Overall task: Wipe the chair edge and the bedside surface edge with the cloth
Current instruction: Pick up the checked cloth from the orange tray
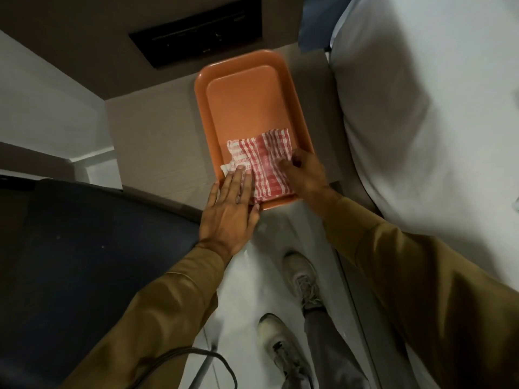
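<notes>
A red and white checked cloth (264,161) lies folded in the near end of an orange tray (244,96), which rests on the beige bedside surface (157,141). My left hand (233,211) lies flat with spread fingers, its fingertips pressing the cloth's near left corner over the tray rim. My right hand (304,171) has its fingers curled onto the cloth's right edge, pinching it. The dark chair (92,262) fills the lower left, just left of my left wrist.
A bed with white sheets (427,122) runs along the right side. A black panel (196,32) sits in the wall behind the tray. My two shoes (292,310) stand on the pale floor, and a dark cable (213,357) loops near the chair.
</notes>
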The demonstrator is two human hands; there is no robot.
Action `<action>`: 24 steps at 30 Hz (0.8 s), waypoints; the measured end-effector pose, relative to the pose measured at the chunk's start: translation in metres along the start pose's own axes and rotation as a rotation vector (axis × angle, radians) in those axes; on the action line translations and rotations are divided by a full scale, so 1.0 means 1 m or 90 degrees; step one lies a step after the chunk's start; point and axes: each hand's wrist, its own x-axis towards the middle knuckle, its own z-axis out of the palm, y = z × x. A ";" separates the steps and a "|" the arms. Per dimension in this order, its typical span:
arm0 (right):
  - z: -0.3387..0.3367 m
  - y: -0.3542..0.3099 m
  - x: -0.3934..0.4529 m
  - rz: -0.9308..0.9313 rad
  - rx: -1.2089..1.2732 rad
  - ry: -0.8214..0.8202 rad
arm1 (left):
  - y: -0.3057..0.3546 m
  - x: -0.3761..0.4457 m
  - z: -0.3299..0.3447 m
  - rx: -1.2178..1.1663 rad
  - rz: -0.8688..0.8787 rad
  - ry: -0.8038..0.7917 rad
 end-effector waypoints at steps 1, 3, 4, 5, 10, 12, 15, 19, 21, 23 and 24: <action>-0.002 -0.003 -0.007 -0.014 0.025 -0.019 | 0.000 -0.004 -0.005 -0.007 -0.003 0.013; -0.006 -0.007 -0.026 -0.046 0.074 -0.042 | 0.001 -0.014 -0.016 -0.023 -0.007 0.046; -0.008 -0.009 -0.037 -0.066 0.087 -0.043 | 0.001 -0.021 -0.021 -0.031 -0.007 0.062; -0.009 -0.011 -0.048 -0.082 0.091 -0.041 | 0.001 -0.027 -0.026 -0.039 -0.008 0.074; -0.020 -0.009 -0.119 -0.136 0.122 -0.017 | 0.002 -0.076 -0.047 -0.043 0.022 0.099; -0.023 -0.004 -0.153 -0.150 0.110 -0.004 | 0.003 -0.101 -0.051 -0.039 0.050 0.106; -0.019 0.014 -0.202 -0.145 0.088 0.007 | 0.003 -0.137 -0.052 -0.032 0.091 0.096; 0.002 0.053 -0.260 -0.088 0.115 0.056 | -0.006 -0.188 -0.040 0.033 0.132 0.075; 0.014 0.075 -0.289 -0.064 0.169 0.070 | -0.014 -0.210 -0.034 0.068 0.131 0.058; 0.025 0.099 -0.322 -0.041 0.215 0.082 | -0.020 -0.230 -0.027 0.095 0.132 0.041; 0.031 0.113 -0.337 -0.033 0.233 0.083 | -0.022 -0.240 -0.024 0.109 0.137 0.036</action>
